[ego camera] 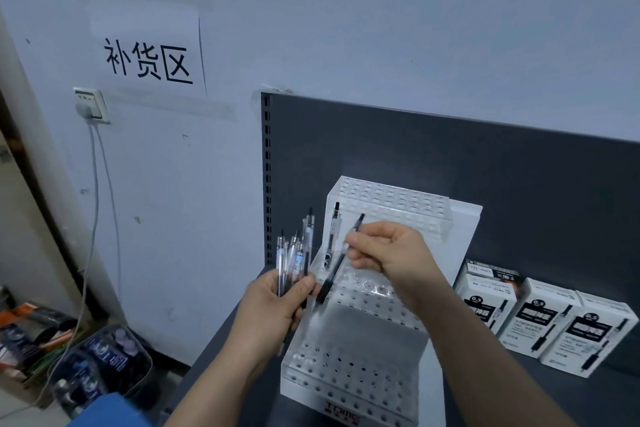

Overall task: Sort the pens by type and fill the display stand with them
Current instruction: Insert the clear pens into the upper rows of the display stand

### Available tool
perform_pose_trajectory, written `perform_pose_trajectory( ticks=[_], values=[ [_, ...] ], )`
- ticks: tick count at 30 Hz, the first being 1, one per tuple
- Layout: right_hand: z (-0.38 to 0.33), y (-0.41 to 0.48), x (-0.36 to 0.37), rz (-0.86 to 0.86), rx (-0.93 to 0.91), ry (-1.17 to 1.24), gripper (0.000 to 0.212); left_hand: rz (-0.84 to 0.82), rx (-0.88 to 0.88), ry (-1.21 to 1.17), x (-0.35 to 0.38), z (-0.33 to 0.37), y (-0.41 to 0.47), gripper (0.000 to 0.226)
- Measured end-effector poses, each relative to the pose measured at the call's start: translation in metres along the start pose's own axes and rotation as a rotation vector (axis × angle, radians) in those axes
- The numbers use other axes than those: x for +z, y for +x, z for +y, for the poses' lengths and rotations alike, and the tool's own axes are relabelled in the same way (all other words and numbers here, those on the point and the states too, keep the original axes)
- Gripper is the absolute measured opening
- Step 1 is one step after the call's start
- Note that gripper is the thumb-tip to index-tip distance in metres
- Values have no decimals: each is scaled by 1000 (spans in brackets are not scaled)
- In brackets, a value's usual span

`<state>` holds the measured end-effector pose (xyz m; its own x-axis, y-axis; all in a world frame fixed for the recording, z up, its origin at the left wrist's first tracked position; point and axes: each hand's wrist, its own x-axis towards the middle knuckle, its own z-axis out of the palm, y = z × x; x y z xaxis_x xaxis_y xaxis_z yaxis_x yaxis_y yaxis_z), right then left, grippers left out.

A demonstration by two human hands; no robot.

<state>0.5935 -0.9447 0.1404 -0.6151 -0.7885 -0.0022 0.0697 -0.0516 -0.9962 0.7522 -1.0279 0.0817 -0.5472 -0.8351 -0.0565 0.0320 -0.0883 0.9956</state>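
Pen stock is divided between the two hands. The left hand (277, 302), left of centre, grips a bundle of pens (298, 253) in a curled fist. Their clicker ends fan upward, which puts the supply within reach of the other hand.

The right hand (391, 253) pinches a single pen (331, 277) between thumb and fingertips high on the barrel. The pen hangs slanted, black grip end lowest, above the left side of the display stand (356, 367). This high pinch probably leaves the lower end free to enter a hole.

The stand is clear, stepped and perforated, and sits mid-frame on the dark worktop (609, 402). One standing pen (333, 232) occupies a hole at the upper left tier; nearly all other holes are vacant, so filling appears barely started.

White pen boxes (540, 319) lie at right, well apart from both hands.
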Motion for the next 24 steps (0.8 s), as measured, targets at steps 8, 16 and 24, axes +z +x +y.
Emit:
perform_pose_trajectory(
  ticks=[8,16,24],
  values=[
    [-23,14,-9,226,-226,-102,5,120,26,-24,-10,0,5,15],
    [2,33,9,201,-281,-696,17,151,27,-14,-9,-4,4,11],
    [1,30,8,152,-247,-875,29,148,33,-56,-1,-6,2,14]
  ],
)
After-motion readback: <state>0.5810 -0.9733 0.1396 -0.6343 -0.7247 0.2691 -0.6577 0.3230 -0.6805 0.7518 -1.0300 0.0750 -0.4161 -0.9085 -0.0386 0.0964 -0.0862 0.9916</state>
